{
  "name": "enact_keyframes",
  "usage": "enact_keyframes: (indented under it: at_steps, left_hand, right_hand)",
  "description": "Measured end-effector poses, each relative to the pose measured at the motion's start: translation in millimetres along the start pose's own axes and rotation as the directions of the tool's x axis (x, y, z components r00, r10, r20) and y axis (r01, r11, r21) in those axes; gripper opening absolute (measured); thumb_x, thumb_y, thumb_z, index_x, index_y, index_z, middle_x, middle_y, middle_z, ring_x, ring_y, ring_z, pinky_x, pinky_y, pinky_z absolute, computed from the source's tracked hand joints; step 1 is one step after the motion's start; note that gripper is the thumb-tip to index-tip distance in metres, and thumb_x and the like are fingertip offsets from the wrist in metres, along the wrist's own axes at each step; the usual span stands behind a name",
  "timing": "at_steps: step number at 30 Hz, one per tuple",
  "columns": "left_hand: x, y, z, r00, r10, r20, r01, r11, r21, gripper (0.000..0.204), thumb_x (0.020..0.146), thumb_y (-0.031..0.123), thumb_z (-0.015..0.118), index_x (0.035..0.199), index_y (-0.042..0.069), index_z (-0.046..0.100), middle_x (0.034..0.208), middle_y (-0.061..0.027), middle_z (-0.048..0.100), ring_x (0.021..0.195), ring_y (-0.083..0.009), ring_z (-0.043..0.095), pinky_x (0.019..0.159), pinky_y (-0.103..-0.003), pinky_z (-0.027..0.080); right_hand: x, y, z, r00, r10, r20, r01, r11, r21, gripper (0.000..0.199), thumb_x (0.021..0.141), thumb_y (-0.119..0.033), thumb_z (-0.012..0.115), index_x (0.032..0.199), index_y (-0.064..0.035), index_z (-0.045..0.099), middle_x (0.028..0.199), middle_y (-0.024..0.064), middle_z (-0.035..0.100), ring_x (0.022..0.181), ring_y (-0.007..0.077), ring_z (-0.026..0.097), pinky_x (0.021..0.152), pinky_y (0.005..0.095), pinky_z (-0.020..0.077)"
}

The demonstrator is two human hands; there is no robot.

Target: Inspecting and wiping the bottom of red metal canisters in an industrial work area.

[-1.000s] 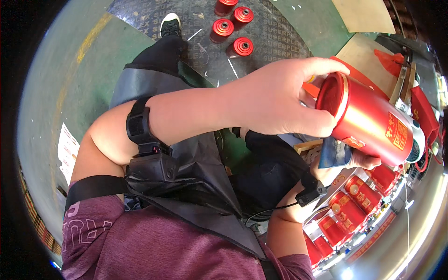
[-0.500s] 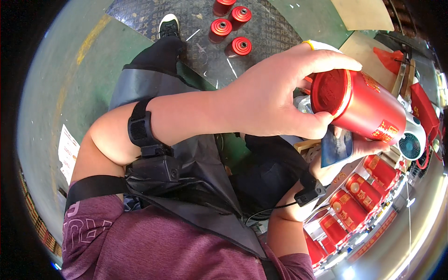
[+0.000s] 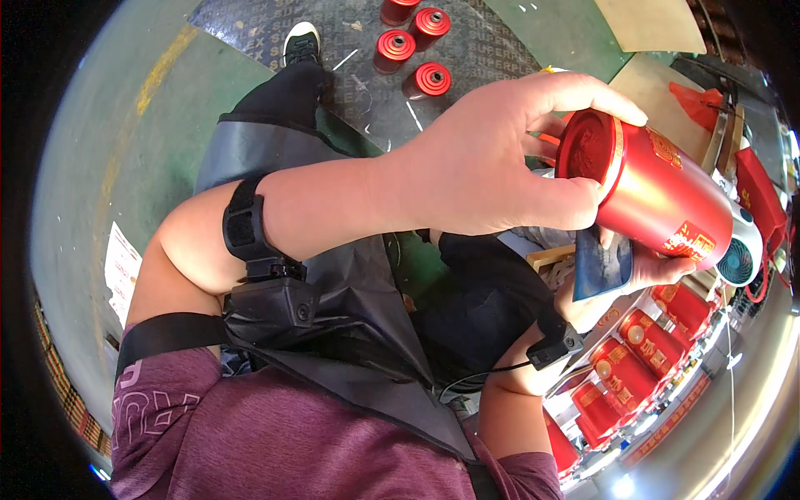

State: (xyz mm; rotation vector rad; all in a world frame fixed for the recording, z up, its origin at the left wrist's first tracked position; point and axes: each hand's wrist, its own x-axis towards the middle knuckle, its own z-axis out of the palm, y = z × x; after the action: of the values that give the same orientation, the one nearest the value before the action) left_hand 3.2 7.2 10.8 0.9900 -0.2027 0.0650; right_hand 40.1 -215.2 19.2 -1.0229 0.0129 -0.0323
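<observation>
A satin-red, cylindrical canister is held tilted between two and three o'clock. Its round, gold-rimmed end is gripped by the left hand; its far side is cradled by the right hand. Four round-lidded red containers are noted at twelve.

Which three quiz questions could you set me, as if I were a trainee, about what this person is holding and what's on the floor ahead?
1. Which hand has its fingers around the recessed, gold-banded end of the red canister?
2. True or false: the red canister stands upright on the floor.
3. How many red containers show on the dark mat?

Key:
1. The left hand.
2. False: it is held tilted, off the floor.
3. Four, one cut off by the picture's top edge.
</observation>
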Motion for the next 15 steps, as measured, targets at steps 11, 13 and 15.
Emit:
enact_keyframes:
  at_steps: [11,13,15]
  left_hand:
    - [0,4,-3,0.993,-0.105,0.045,0.111,0.98,-0.167,0.052,0.088,0.014,0.07,0.137,0.0,0.059,0.12,-0.011,0.068,0.113,-0.0171,0.065,0.101,-0.034,0.053]
    - [-1,4,-3,0.992,-0.11,0.064,0.12,0.978,-0.169,0.054,0.088,0.015,0.07,0.138,0.0,0.059,0.122,-0.0117,0.067,0.115,-0.0176,0.064,0.102,-0.034,0.052]
    - [-1,1,-2,0.994,-0.09,0.065,0.1,0.979,-0.178,0.055,0.088,0.016,0.07,0.139,0.0,0.058,0.124,-0.0122,0.066,0.117,-0.0182,0.064,0.103,-0.035,0.051]
  right_hand:
    - [-10,-1,4,0.995,-0.039,-0.091,0.031,0.995,-0.094,0.105,0.076,-0.069,0.08,0.154,-0.0115,0.041,0.152,0.0146,0.051,0.139,0.0365,0.049,0.117,0.0606,0.0385]
    - [-11,1,7,0.986,-0.105,-0.129,0.084,0.983,-0.162,0.105,0.076,-0.068,0.08,0.154,-0.0111,0.041,0.152,0.0147,0.051,0.139,0.0363,0.049,0.118,0.0605,0.0382]
    - [-14,7,20,0.976,-0.153,-0.154,0.119,0.971,-0.208,0.104,0.076,-0.067,0.081,0.154,-0.0109,0.042,0.152,0.015,0.051,0.139,0.0362,0.049,0.118,0.0607,0.038]
